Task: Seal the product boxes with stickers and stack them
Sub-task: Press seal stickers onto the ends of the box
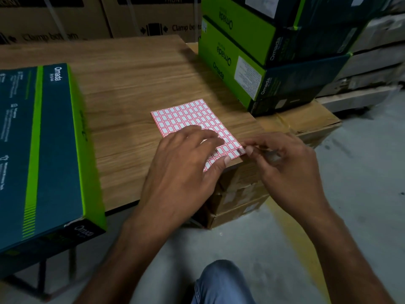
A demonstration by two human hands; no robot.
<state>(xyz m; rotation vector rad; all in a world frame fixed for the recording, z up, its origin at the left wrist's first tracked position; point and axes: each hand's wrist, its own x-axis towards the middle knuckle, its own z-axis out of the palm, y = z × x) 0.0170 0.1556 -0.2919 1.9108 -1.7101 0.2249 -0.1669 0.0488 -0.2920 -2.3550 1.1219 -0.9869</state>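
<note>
Red-bordered white labels fill the sticker sheet (pixel 192 119), which lies flat on the wooden tabletop (pixel 131 84) at its near right corner, one corner of the paper reaching the table's edge. My left hand (pixel 186 159) rests on the near half of the sheet, fingers straight and slightly spread, pressing the paper to the wood and gripping nothing. My right hand (pixel 282 163) meets the sheet at its near right corner, thumb and forefinger closed in a pinch there and the other fingers loosely curled behind. Whether the pinch has a single label or the paper's own edge I cannot tell; the spot is blurred.

On the left side of the table, well apart from the sheet, a teal and lime-green product box (pixel 43 139) lies flat. At the far right a stack of matching boxes (pixel 252 51) stands on a brown carton (pixel 311 119) just beside the table. More taped cartons (pixel 241 194) sit under the table's right corner. Large cardboard cases (pixel 87 18) printed "Clamp bottom" line the back. My knee (pixel 221 281), in blue jeans, shows above the grey concrete floor (pixel 361 161).
</note>
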